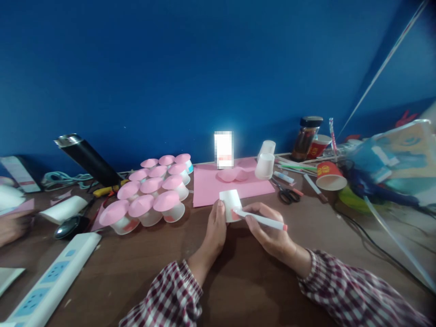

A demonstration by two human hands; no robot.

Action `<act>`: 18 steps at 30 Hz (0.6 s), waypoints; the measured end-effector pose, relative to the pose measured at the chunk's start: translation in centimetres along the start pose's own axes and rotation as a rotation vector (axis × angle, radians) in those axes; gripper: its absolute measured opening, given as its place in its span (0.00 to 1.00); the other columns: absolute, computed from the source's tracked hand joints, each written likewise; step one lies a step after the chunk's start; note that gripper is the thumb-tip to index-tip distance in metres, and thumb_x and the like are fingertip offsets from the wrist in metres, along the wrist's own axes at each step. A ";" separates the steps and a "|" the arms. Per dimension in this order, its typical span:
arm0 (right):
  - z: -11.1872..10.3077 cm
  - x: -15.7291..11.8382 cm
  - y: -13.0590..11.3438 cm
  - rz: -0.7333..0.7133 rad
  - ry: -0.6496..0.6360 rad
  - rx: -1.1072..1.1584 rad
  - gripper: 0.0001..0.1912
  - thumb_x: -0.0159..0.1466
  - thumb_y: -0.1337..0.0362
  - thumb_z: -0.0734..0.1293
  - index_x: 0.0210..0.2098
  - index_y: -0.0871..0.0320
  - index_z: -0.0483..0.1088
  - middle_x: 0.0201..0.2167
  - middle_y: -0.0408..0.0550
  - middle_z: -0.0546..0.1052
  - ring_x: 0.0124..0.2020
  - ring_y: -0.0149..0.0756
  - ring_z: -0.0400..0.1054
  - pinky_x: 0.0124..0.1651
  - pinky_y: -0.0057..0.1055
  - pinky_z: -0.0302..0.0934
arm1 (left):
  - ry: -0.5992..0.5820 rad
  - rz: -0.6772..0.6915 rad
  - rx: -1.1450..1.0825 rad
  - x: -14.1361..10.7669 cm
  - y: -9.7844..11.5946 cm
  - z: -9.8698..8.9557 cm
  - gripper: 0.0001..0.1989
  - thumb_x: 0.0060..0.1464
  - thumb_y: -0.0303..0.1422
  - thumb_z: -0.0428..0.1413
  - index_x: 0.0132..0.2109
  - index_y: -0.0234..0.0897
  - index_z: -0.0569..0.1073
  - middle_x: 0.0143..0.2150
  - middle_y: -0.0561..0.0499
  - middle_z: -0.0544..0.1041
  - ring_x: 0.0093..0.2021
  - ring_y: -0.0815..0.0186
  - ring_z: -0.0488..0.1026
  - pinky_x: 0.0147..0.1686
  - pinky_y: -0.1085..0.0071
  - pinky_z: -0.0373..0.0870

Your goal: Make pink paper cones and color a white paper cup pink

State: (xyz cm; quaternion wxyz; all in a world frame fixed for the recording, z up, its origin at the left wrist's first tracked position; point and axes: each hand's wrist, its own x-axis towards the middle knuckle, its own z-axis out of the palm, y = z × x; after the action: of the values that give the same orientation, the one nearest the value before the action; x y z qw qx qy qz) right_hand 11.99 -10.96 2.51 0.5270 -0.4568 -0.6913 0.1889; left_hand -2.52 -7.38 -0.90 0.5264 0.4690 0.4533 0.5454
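Observation:
My left hand (217,225) is closed around a small white paper cup (230,200), which has a red-orange patch near its lower end. A white marker with a red-orange end (265,220) is gripped in my right hand (272,231), its tip against the cup at the patch. Behind the cup lies a pink paper sheet (204,188) with pink rounds (229,175) on it. Two white cups (265,166) stand upside down at its right edge. To the left, several small cups (175,212) carry pink cone-shaped tops (166,200).
Scissors (289,195), markers (313,185), a red cup (330,176) and a dark jar (306,138) are on the right. A power strip (54,277), a mouse (71,227) and a black flask (90,161) are on the left, near another person's hand (15,225).

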 end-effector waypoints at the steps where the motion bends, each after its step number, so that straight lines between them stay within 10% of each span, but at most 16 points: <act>1: 0.0 0.0 0.0 0.000 -0.001 0.001 0.06 0.60 0.67 0.64 0.36 0.59 0.72 0.29 0.47 0.77 0.27 0.33 0.71 0.30 0.28 0.66 | -0.014 0.012 0.020 0.0 0.0 -0.1 0.21 0.58 0.47 0.47 0.44 0.34 0.72 0.44 0.42 0.75 0.45 0.58 0.71 0.45 0.65 0.68; 18: 0.0 -0.2 0.1 0.028 0.014 0.005 0.05 0.60 0.67 0.64 0.36 0.59 0.72 0.29 0.47 0.77 0.26 0.33 0.71 0.30 0.27 0.65 | -0.060 0.075 0.120 -0.2 0.4 -0.3 0.20 0.60 0.46 0.44 0.40 0.35 0.71 0.39 0.46 0.74 0.38 0.63 0.69 0.41 0.68 0.67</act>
State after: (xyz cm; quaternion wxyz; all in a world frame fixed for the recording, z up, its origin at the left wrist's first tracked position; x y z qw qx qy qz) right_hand 12.03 -11.04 2.33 0.5305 -0.4664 -0.6805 0.1947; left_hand -2.83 -7.56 -0.52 0.4899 0.5325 0.4512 0.5224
